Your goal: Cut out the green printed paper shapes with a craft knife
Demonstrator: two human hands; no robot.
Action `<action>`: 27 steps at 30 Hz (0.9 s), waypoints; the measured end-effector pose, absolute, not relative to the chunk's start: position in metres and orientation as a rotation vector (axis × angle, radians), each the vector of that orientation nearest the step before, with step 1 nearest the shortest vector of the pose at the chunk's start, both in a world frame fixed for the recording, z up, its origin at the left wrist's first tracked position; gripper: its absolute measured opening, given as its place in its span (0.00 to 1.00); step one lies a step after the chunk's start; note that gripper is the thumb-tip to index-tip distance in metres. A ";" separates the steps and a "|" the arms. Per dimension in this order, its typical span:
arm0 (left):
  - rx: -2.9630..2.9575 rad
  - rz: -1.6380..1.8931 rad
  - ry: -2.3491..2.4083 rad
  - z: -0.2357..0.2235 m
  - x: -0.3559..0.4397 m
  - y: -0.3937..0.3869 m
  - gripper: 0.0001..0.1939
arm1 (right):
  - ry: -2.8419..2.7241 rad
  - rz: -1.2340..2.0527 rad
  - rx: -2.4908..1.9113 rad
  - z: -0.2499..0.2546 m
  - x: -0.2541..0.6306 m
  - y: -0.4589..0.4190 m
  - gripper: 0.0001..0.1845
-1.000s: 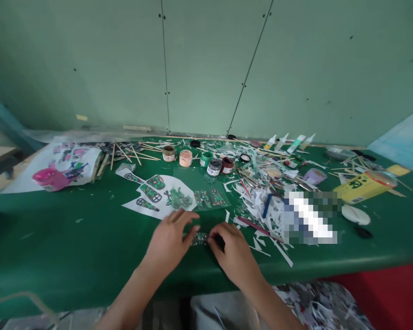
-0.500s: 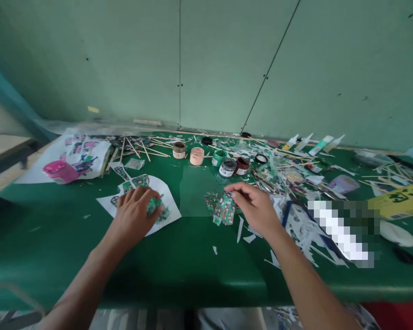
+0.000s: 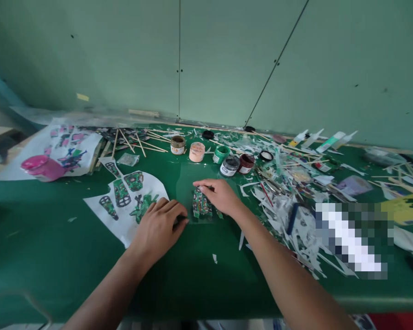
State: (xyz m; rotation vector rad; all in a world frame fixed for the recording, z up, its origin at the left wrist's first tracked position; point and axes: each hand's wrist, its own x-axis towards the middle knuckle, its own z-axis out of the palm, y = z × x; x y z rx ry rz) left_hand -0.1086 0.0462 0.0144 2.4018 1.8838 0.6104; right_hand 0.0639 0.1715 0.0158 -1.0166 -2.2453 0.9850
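My right hand (image 3: 222, 195) pinches the top edge of a green-and-brown patterned cutout (image 3: 202, 204), held over a clear plastic sheet (image 3: 186, 176). Part of another patterned piece shows under my right wrist. My left hand (image 3: 163, 222) is curled at the sheet's lower left corner, thumb and fingertips close together; what lies between them, if anything, is too small to make out. Partly beneath the left hand is a white paper (image 3: 124, 224) printed with green camouflage-like shapes, its right edge covered.
Open paint jars (image 3: 197, 151) stand behind the sheet. Paper scraps (image 3: 306, 238), tools and glue bottles (image 3: 330, 142) crowd the right side. At left are a pink jar (image 3: 43, 168), a printed sheet (image 3: 17, 158) and thin wooden sticks (image 3: 141, 144).
My hands parted, and my right hand took the patterned cutout up to the clear sheet, then moved left with it. My left hand went to the printed paper, then right to the sheet's corner.
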 end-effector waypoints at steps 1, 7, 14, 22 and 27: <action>2.395 0.615 1.890 0.014 -0.109 0.047 0.02 | -2.246 0.980 -1.027 0.016 0.064 0.170 0.17; 2.369 0.649 1.905 0.014 -0.109 0.047 0.08 | -2.297 0.928 -1.104 0.016 0.061 0.164 0.16; 2.438 0.612 1.871 0.013 -0.110 0.047 0.15 | -2.334 0.889 -1.103 0.015 0.061 0.163 0.17; 2.477 0.597 1.863 0.012 -0.109 0.047 0.11 | -2.368 0.828 -1.142 0.016 0.059 0.162 0.16; 2.494 0.584 1.897 0.013 -0.106 0.044 0.14 | -2.369 0.771 -1.126 0.010 0.058 0.162 0.15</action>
